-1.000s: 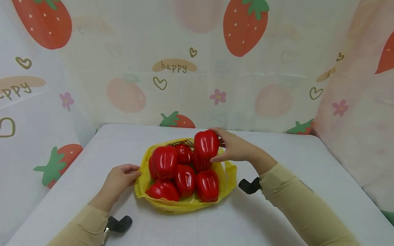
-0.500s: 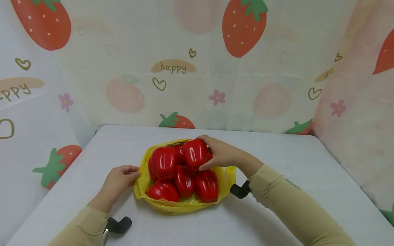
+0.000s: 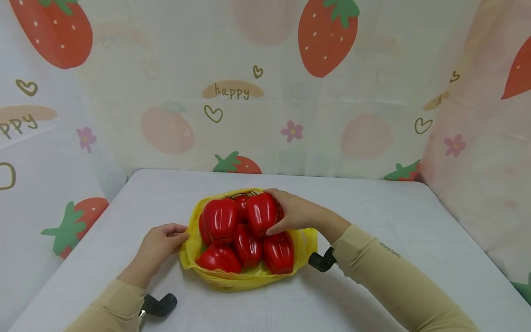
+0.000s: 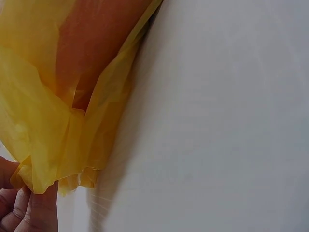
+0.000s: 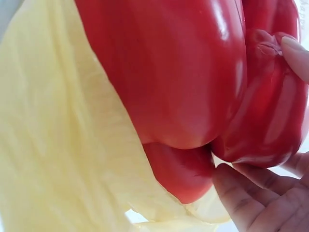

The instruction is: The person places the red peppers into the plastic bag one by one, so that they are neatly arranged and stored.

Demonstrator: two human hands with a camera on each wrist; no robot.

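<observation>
A yellow plastic bag (image 3: 226, 283) lies with its mouth spread wide, holding several glossy red bell peppers (image 3: 219, 258). My left hand (image 3: 159, 244) pinches the bag's left rim; the left wrist view shows thumb and fingers (image 4: 41, 210) on the gathered film (image 4: 43, 159). My right hand (image 3: 298, 212) grips one bell pepper (image 3: 262, 213) at the back right of the pile. In the right wrist view this pepper (image 5: 270, 116) sits between thumb and fingertips, close against the neighbouring peppers (image 5: 169, 72). The peppers behind the right hand are partly hidden.
The bag rests on a white table (image 3: 373, 198). Behind it and at both sides hang curtains (image 3: 274, 106) printed with strawberries, hearts and flowers. Black camera mounts (image 3: 159, 304) stick out from both wrists. Thin dark lines (image 3: 242, 194) show at the bag's back rim.
My right hand has moved left and down with the bell pepper, bringing it from above the pile onto the other peppers. The left hand has stayed at the bag's rim.
</observation>
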